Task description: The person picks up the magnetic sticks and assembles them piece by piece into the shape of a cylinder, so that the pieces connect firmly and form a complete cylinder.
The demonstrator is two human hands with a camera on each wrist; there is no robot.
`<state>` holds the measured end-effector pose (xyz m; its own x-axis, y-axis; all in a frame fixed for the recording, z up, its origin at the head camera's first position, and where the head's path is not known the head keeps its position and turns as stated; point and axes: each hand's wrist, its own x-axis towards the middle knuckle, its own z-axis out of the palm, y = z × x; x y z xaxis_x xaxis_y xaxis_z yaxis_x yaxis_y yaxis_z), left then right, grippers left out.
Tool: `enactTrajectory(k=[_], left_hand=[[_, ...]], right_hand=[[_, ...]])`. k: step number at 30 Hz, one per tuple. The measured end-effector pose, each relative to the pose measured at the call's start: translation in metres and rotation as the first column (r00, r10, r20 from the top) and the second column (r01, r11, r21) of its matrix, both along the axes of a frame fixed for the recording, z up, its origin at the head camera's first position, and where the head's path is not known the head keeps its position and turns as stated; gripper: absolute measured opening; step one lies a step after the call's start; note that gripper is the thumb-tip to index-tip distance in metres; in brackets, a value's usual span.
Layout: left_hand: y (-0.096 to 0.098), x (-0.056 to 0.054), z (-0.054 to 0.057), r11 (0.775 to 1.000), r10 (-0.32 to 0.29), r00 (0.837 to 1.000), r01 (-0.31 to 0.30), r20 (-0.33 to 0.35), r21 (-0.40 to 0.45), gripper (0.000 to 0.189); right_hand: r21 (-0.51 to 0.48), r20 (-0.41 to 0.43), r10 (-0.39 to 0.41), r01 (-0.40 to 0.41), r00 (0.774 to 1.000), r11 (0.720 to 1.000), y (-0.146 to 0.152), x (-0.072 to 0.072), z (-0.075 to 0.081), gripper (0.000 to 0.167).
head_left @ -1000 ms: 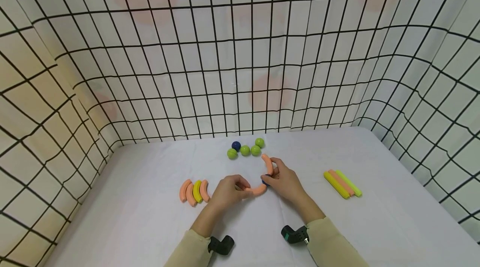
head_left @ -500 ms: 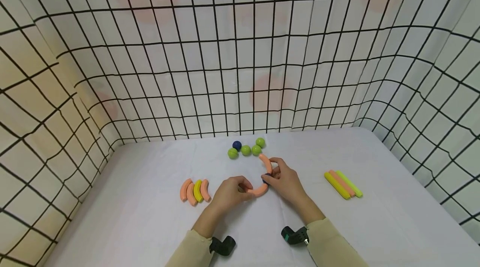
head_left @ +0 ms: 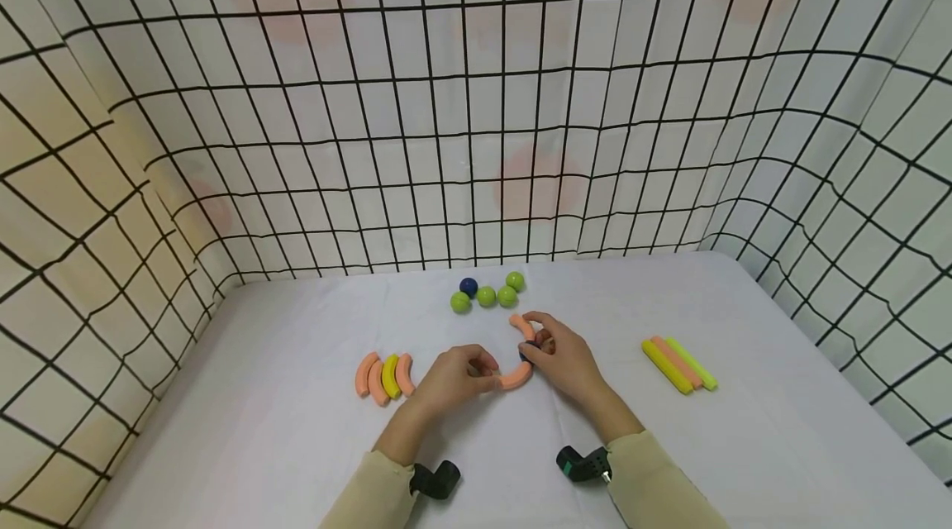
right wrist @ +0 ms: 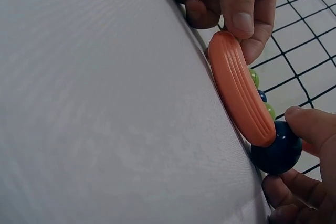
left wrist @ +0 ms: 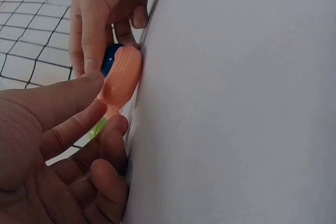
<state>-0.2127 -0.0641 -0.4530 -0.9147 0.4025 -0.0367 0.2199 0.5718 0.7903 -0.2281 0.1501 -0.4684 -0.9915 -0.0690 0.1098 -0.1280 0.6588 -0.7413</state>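
My left hand [head_left: 459, 381] pinches the near end of a curved orange rod [head_left: 516, 377], ribbed along its side. The rod's other end meets a dark blue ball [right wrist: 277, 148]. Thumb and fingers of my right hand [head_left: 567, 355] hold that ball, which is partly hidden behind the thumb in the head view. A second curved orange rod [head_left: 523, 326] reaches away from the ball on its far side, my right index finger beside it. Ball and rods together form a bent chain low over the white table [left wrist: 236, 98].
Several green balls [head_left: 486, 296] and another dark blue ball [head_left: 468, 287] lie farther back. Curved orange rods [head_left: 368, 374] and a yellow one [head_left: 391, 377] lie at left. Straight rods, yellow [head_left: 667, 367], orange and green, lie at right. A black-gridded white backdrop [head_left: 476, 157] encloses the table.
The far curved rod's free end has swung left and a little toward me, the right index finger following it. The ball and the near rod have barely moved.
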Motion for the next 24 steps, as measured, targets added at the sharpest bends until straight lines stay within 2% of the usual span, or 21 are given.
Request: enactTrajectory(k=[5,11,17,21,24], left_hand=[[-0.002,-0.001,0.004,1.0,0.006,1.0,-0.006,0.027,0.004,0.016],[-0.004,-0.002,0.006,0.999,0.039,0.998,-0.039,0.045,0.012,0.017],[-0.008,-0.007,0.009,0.996,0.085,0.995,-0.084,0.054,-0.012,0.016],[-0.01,-0.012,0.016,0.993,0.113,0.993,-0.112,0.039,-0.039,0.017],[-0.011,-0.018,0.021,0.992,0.112,0.994,-0.111,0.017,-0.06,0.018]], right_hand=[[0.055,-0.027,0.02,-0.019,0.999,0.998,0.0,0.002,0.0,0.04],[0.075,-0.037,0.018,-0.015,0.999,0.997,-0.001,0.003,0.001,0.037],[0.045,0.009,0.002,-0.002,1.0,0.999,-0.001,0.001,0.001,0.033],[0.025,0.025,-0.004,0.004,1.0,1.0,-0.001,0.001,0.0,0.032],[0.023,0.021,-0.006,0.006,1.0,1.0,-0.001,0.001,-0.001,0.031]])
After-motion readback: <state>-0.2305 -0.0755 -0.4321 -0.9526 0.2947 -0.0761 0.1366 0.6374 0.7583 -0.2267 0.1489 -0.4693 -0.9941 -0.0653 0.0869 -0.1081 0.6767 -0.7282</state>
